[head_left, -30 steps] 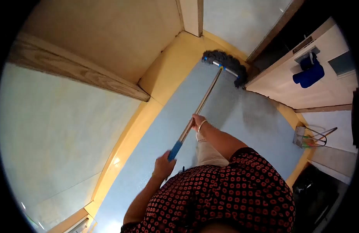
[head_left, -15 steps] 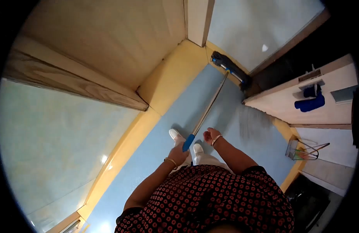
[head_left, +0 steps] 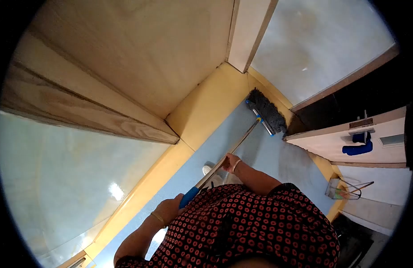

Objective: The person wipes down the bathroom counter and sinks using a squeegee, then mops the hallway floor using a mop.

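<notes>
My left hand (head_left: 169, 209) is closed around the blue grip (head_left: 189, 197) at the near end of a mop's metal pole. Further up, my right hand (head_left: 230, 162) is closed on the silver pole (head_left: 245, 136). The wide mop head (head_left: 267, 111), with dark grey strands and blue end clips, lies on the blue floor beside the yellow border, near the dark doorway. One white shoe (head_left: 207, 169) shows beside the pole.
A partly open white door (head_left: 345, 147) with a blue cloth (head_left: 358, 148) on its handle stands at the right. Below it, a dustpan (head_left: 335, 188) with a long handle leans by the wall. Wooden frames (head_left: 81, 111) edge the wall at the left.
My right hand, off the pole half a second ago, is on it again. My left hand has moved down and left with the grip. The mop head appears lower in view, its strands spread wider.
</notes>
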